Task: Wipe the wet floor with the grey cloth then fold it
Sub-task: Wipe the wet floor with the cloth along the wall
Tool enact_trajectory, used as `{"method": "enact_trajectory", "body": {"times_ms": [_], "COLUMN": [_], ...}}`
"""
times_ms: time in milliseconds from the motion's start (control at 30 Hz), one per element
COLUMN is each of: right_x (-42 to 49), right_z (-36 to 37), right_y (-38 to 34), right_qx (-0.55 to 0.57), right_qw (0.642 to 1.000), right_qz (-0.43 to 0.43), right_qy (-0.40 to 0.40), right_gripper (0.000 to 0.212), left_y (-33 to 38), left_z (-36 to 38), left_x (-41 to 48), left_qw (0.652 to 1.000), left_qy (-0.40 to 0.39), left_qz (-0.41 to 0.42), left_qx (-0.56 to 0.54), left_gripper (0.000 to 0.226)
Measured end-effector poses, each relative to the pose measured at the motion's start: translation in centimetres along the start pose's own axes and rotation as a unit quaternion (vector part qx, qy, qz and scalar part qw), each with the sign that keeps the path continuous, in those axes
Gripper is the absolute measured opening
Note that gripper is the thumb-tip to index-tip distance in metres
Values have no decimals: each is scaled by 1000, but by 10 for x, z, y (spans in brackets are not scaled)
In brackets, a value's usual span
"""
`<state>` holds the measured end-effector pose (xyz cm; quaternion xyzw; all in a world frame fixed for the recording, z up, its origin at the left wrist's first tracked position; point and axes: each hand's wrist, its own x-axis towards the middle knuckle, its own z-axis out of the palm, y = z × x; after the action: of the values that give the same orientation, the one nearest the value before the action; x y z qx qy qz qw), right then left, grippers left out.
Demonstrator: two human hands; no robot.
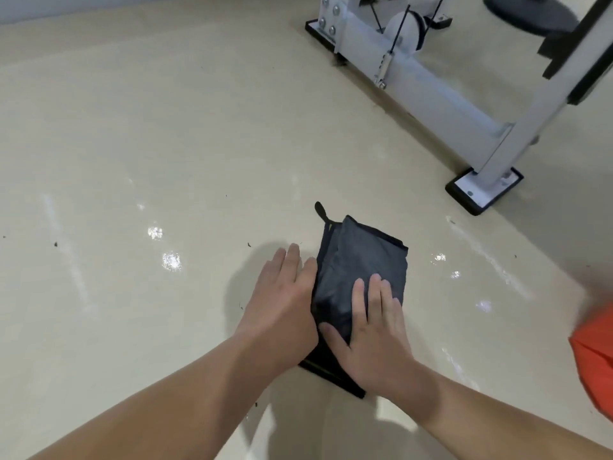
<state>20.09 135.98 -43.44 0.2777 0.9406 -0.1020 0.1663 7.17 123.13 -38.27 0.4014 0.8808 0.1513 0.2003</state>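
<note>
My right hand [374, 330] lies flat, fingers [373, 298] stretched out and close together, palm pressing down on the near half of the grey cloth [358, 260], thumb spread out to the left across the fabric, gripping nothing. My left hand [285, 300] is flat too, fingers extended side by side, resting along the cloth's left edge with the fingertips on the bare floor [166, 144] just past it; nothing is pinched there either. The cloth sits on the floor right in front of me, folded into a compact rectangle, dark grey with a darker trimmed border, a few soft creases across the top layer and a small loop tag poking out at its far left corner. Around it the cream floor shines, with bright glints and pale streaks. Further off to the right stands a white metal frame [431, 91] on black-edged feet, and an orange cloth [593, 356] shows at the right edge.
</note>
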Motion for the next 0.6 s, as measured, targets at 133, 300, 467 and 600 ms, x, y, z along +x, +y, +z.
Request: {"method": "enact_trajectory", "body": {"times_ms": [133,300,467,600], "right_x": [12,55,88,64], "right_z": [-8,-20,-53,-50], "right_y": [-11,11,96,152], "right_qx": [21,9,20,48], "right_qw": [1000,997,996,974], "right_qz": [10,6,79,218], "right_qy": [-16,-72,-47,-46], "right_gripper": [94,98,95,92], "left_y": [10,20,47,60], "left_z": [10,28,31,33], "left_x": [1,11,21,29], "left_qw": [1000,999,999,995], "left_qy": [5,28,-34,-88], "left_qz": [2,6,14,14], "left_qx": [-18,-24,37,35], "left_gripper": [77,78,84,85]}}
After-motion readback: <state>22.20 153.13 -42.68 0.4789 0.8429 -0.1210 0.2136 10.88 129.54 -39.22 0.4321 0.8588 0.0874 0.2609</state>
